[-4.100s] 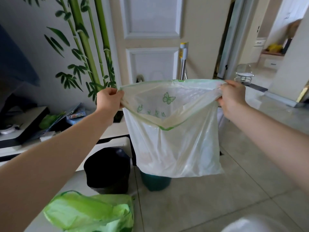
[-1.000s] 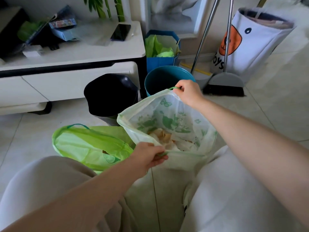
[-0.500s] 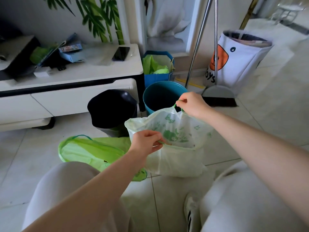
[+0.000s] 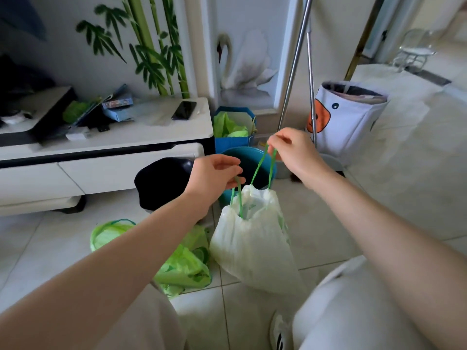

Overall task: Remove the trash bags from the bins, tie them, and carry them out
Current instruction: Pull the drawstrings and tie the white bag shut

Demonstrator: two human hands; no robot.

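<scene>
A white trash bag (image 4: 252, 243) with green drawstrings hangs above the floor, its mouth gathered shut. My left hand (image 4: 214, 178) pinches one green drawstring loop (image 4: 237, 195). My right hand (image 4: 290, 147) pinches the other loop (image 4: 264, 165), held higher. Behind the bag stands a teal bin (image 4: 250, 160), and to its left a black bin (image 4: 161, 183). A green trash bag (image 4: 182, 269) lies open on the tiles at the lower left, partly behind my left forearm.
A white low cabinet (image 4: 106, 150) with a phone (image 4: 184, 110) runs along the left. A blue bag holding green liners (image 4: 233, 130), broom poles (image 4: 295, 64) and a white toy basket (image 4: 346, 120) stand at the back. My knees fill the bottom.
The bag's mouth was wide open between my hands; now the drawstrings are pulled out and the mouth is cinched. Both hands rose, and the bag lifted off the floor.
</scene>
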